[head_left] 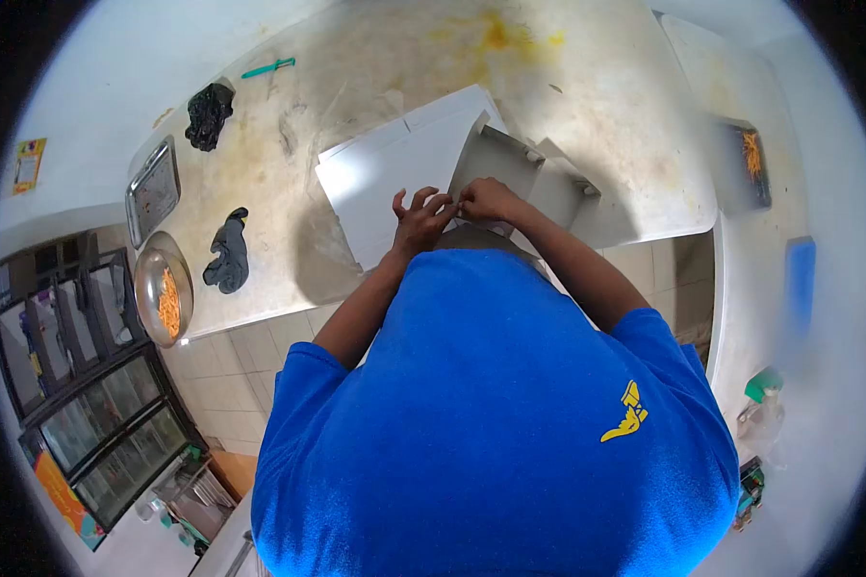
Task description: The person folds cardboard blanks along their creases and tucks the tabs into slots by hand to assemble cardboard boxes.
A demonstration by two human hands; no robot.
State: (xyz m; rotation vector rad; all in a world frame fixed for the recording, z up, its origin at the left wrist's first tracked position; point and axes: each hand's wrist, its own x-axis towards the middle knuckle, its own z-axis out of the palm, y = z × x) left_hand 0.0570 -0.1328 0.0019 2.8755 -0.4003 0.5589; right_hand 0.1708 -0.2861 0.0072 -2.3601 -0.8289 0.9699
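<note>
A partly folded cardboard box (510, 159), grey inside, stands on the table in front of me with its walls raised and its lid side open. My right hand (491, 200) pinches the box's near left corner, fingers closed. My left hand (423, 219) meets it at the same corner; its thumb and forefinger close on the cardboard while the other fingers are bent and apart. Under and left of the box lie flat white cardboard sheets (385, 163). The exact fold between the fingertips is too small to make out.
Left on the table (625, 115) are a dark glove (228, 255), a black plastic bag (209, 115), a metal tray (154, 190), a bowl (144, 288) of orange strips and a green tool (268, 68). Another tray (755, 183) with orange strips sits at right.
</note>
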